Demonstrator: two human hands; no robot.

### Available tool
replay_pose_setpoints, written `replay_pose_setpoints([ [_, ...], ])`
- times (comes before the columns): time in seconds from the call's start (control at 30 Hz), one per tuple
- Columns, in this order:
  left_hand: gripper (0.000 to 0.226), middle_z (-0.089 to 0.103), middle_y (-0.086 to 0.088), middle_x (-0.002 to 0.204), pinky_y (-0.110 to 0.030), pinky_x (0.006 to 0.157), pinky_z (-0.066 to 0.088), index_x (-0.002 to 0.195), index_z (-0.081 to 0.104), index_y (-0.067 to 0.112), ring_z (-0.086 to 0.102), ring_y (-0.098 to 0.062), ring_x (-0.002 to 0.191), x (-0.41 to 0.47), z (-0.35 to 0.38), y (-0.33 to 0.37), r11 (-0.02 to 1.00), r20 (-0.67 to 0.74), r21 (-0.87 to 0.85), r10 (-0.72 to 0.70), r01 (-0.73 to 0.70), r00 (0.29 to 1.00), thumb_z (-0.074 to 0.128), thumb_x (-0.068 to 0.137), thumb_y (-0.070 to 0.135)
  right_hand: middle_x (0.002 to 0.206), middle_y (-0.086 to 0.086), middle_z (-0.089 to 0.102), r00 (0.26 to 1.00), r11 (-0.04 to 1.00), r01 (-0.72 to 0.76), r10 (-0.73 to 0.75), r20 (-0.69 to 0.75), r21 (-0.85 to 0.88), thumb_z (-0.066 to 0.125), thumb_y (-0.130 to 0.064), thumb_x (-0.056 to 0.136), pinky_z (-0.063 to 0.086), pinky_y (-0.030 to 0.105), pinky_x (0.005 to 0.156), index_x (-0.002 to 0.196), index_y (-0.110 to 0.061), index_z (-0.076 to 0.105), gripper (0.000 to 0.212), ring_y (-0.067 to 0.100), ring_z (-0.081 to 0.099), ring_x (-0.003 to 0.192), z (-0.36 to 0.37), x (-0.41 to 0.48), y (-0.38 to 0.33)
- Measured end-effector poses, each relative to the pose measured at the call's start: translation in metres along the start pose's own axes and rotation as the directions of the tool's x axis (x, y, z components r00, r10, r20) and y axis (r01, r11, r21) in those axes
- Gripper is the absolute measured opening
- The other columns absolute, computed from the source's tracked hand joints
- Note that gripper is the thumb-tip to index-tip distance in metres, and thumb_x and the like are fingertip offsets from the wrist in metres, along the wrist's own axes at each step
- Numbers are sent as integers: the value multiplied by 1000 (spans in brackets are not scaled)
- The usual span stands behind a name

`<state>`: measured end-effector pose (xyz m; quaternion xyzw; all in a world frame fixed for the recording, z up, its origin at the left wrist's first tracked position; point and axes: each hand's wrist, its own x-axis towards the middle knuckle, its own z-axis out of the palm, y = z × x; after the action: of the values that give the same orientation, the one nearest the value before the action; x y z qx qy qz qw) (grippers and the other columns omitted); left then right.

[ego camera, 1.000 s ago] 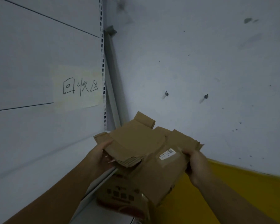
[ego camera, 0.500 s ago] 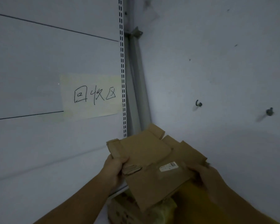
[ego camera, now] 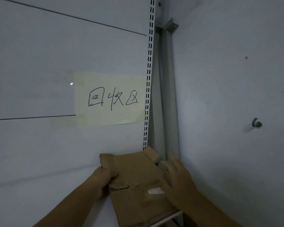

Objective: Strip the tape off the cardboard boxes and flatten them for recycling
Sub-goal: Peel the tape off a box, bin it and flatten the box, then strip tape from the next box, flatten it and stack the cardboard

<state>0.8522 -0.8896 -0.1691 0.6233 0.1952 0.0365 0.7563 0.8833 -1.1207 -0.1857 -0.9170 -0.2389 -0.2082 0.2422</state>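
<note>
Cardboard box (ego camera: 138, 182) flattened; left hand (ego camera: 103, 181) grips, right hand (ego camera: 179, 179) presses.

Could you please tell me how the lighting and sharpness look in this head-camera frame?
Head view: dim, bluish light; the handwritten note is sharp; the right hand is motion-blurred; the left hand gripping the cardboard is clearer; the slotted upright looks slightly bowed by the wide lens; one tiny glint sits beside the note.

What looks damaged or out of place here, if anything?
The flattened cardboard box has a torn, crumpled patch by its left edge, right beside where the left hand grips it. Its top corners are bent too. That fits a box being broken down; nothing else stands out.
</note>
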Motion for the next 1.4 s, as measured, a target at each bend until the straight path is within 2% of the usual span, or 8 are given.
replay_pose_setpoints([
  [0.13, 20, 65, -27, 103, -49, 79, 53, 107, 58, -9, 63, -41, 90, 20, -1, -2, 991, -75, 137, 7, 4, 997, 54, 89, 0, 158, -7, 0, 957, 977, 157, -115, 266, -144, 35, -54, 89, 6, 47, 116, 146, -34, 19, 62, 12, -3, 144, 24, 37, 5],
  [0.3, 57, 53, -33, 124, -44, 88, 44, 122, 48, -16, 55, -41, 103, 28, 9, -4, 929, -244, 361, 173, -76, 954, 67, 81, 17, 158, -9, -5, 874, 995, -8, 56, 483, -101, 20, -71, 84, 5, 51, 115, 146, -35, 12, 72, 16, -3, 145, 51, 58, 21],
  [0.37, 70, 52, -28, 128, -38, 87, 43, 129, 45, -6, 55, -37, 106, 26, 9, -8, 902, -261, 410, 260, -137, 929, 67, 75, 33, 158, -8, -4, 843, 993, -54, 99, 528, -100, 12, -77, 78, 7, 47, 115, 146, -37, 8, 79, 18, 1, 144, 58, 58, 24],
  [0.53, 67, 31, -10, 150, -39, 106, 32, 143, 28, 16, 35, -26, 132, 17, 4, -28, 706, -157, 651, 485, -279, 860, 61, 86, 17, 159, -3, -4, 816, 991, -40, 104, 568, -124, 10, -76, 77, 8, 52, 113, 146, -36, 4, 80, 25, 4, 144, 61, 65, 25],
  [0.8, 48, 35, -6, 149, -27, 105, 28, 138, 42, 15, 36, -21, 133, 20, 6, -35, 270, -118, 963, 462, -13, 879, 37, 95, 36, 159, 4, -7, 803, 995, 3, 56, 593, -98, 15, -68, 85, 9, 54, 112, 147, -34, 3, 72, 30, 4, 143, 60, 66, 23],
  [0.93, 52, 24, -3, 155, -31, 111, 22, 144, 30, 19, 30, -22, 138, 14, 10, -32, 248, -190, 964, 390, 96, 901, 32, 97, 40, 158, 9, -4, 807, 999, 31, -2, 591, -39, 16, -63, 89, 11, 56, 110, 143, -37, 20, 60, 33, 3, 143, 50, 64, 21],
  [1.17, 67, 16, -8, 157, -41, 114, 15, 148, 10, 27, 20, -28, 142, -43, 4, -4, -15, -206, 978, 1, 206, 979, 25, 92, 61, 127, 7, 54, 838, 970, 212, -119, 533, -118, 52, -43, 88, 34, 38, 91, 114, -21, 58, 35, 26, 46, 116, 28, 58, -5],
  [1.4, 59, 23, -3, 156, -42, 115, 15, 147, 20, 23, 19, -22, 143, -184, -104, 45, -163, -332, 905, 306, 393, 892, 27, 96, 52, 131, 3, 54, 742, 885, 464, -399, 538, 16, 30, -23, 99, 29, 23, 99, 86, -14, 54, 28, 16, 49, 118, 28, 45, -125],
])
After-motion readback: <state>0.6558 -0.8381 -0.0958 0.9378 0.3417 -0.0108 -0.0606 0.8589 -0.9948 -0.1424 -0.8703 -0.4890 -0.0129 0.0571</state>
